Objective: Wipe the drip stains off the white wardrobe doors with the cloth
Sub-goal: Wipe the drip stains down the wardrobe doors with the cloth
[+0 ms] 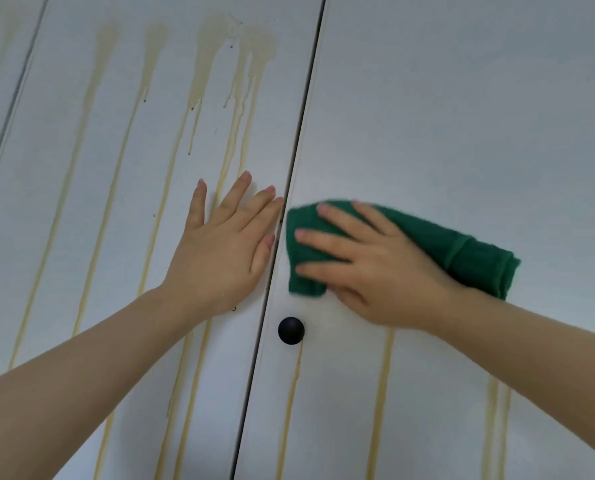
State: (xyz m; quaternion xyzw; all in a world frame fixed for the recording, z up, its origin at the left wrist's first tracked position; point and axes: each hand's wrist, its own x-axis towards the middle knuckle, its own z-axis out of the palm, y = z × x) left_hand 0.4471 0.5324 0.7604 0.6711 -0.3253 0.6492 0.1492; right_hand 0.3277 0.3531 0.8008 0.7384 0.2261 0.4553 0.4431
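Observation:
Two white wardrobe doors fill the view. The left door (123,202) carries several yellowish drip stains (233,57) that start near the top and run all the way down. My left hand (223,251) lies flat on this door, fingers straight, right beside the gap between the doors. On the right door (462,116), my right hand (369,268) presses a folded green cloth (469,251) against the panel with spread, straight fingers. The right door looks white above the cloth; below it, drip streaks (379,410) run down.
A round black knob (291,330) sits on the right door just below the cloth, close to the dark gap (296,150) between the doors. A further panel edge (8,109) shows at the far left, faintly stained too.

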